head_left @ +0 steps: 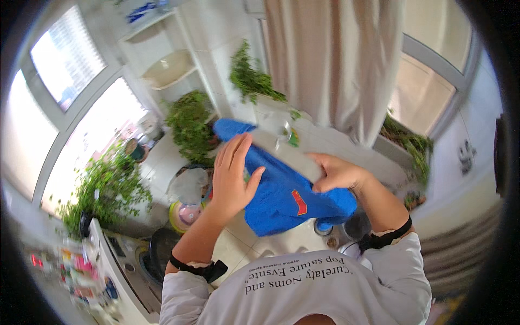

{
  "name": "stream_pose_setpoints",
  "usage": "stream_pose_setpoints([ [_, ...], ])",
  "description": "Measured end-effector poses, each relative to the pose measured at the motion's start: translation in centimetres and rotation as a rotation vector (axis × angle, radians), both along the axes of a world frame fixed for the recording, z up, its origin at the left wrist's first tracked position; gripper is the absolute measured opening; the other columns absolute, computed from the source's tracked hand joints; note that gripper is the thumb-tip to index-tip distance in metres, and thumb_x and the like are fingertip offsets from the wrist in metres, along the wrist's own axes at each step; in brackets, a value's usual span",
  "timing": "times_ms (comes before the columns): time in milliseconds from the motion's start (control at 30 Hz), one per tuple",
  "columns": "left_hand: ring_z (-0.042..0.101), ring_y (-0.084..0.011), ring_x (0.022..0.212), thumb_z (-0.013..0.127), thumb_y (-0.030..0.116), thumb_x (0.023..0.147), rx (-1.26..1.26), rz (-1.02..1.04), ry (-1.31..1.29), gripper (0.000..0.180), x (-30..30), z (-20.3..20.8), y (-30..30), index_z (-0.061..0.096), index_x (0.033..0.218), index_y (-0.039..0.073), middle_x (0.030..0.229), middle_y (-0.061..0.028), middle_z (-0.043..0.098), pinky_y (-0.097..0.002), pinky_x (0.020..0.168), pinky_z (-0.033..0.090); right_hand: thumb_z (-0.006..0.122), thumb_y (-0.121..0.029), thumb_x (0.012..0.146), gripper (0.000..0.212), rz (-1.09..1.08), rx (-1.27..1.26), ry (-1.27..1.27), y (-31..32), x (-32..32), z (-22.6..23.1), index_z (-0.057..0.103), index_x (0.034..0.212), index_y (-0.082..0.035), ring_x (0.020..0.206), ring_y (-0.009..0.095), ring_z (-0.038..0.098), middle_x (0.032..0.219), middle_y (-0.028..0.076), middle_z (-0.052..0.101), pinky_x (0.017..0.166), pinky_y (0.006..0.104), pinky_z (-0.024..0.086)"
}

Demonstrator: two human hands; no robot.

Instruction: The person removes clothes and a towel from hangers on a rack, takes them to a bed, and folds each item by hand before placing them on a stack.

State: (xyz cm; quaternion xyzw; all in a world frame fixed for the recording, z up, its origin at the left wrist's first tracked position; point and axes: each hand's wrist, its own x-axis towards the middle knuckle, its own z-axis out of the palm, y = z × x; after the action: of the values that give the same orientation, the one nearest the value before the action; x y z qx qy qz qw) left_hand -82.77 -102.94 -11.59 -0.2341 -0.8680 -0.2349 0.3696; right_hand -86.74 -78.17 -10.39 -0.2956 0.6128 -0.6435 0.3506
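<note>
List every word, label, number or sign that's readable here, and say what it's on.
White shirt: dark lettering, two larger lines and one smaller, upside down in view; the larger ones readable, but not copied out here.
Blue cloth: red patch, no words readable.
Colourful items, lower left: too blurred to read.

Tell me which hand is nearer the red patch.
Right: the right hand holds the blue cloth above and right of the red patch; the left hand is farther off, to the patch's upper left.

You get bright daylight glaring from the left window (67, 62), bent dark edges, and probably some motion blur.
</note>
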Motion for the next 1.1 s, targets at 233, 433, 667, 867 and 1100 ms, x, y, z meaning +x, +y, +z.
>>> stream_pose_setpoints([
  [233,0.057,-0.0291,0.074,0.063,0.009,0.069,-0.204,-0.428,-0.051,0.018,-3.2,-5.8,2.9,0.056,0.087,0.008,0.075,-0.0069,0.059,-0.0406,0.068,0.045,0.068,-0.015,0.071,0.045,-0.274,0.428,0.513,3.6,8.9,-2.4,0.049,0.109,0.000,0.084,0.021,0.059,0.089,0.013,0.058,0.073,0.0302,0.046],
  [433,0.056,-0.0327,0.077,0.058,0.005,0.073,-0.193,-0.538,-0.213,0.015,-1.6,-8.4,8.9,0.055,0.088,0.004,0.080,-0.0131,0.060,-0.0418,0.068,0.045,0.073,-0.025,0.068,0.056,-1.327,0.872,0.773,7.9,22.4,-8.2,0.053,0.116,-0.006,0.090,0.034,0.057,0.103,0.015,0.058,0.079,0.0370,0.046],
  [667,0.056,-0.0348,0.074,0.055,0.003,0.074,-0.221,-0.936,-0.322,0.008,5.6,-9.0,17.0,0.053,0.081,0.001,0.077,-0.0141,0.058,-0.0429,0.064,0.044,0.068,-0.045,0.069,0.063,-1.848,1.004,0.892,7.6,37.9,-12.0,0.050,0.116,-0.006,0.082,0.035,0.059,0.098,0.015,0.058,0.070,0.0370,0.048],
  [867,0.057,-0.0359,0.080,0.053,0.002,0.075,-0.231,-1.089,-0.375,0.010,12.3,-9.7,22.8,0.055,0.085,0.001,0.082,-0.0160,0.059,-0.0420,0.069,0.045,0.078,-0.035,0.062,0.044,-2.152,1.124,0.757,9.3,49.9,-11.5,0.054,0.082,-0.004,0.062,0.027,0.059,0.071,0.012,0.059,0.056,0.0315,0.047],
  [1100,0.057,-0.0294,0.073,0.048,0.009,0.087,-0.146,-1.211,-0.556,0.012,23.9,-12.8,30.2,0.051,0.080,0.000,0.074,-0.0149,0.056,-0.0369,0.067,0.044,0.075,-0.014,0.070,0.025,-2.325,1.496,0.806,12.6,65.3,-10.1,0.052,0.073,-0.005,0.047,0.020,0.052,0.058,0.009,0.053,0.046,0.0267,0.042],
])
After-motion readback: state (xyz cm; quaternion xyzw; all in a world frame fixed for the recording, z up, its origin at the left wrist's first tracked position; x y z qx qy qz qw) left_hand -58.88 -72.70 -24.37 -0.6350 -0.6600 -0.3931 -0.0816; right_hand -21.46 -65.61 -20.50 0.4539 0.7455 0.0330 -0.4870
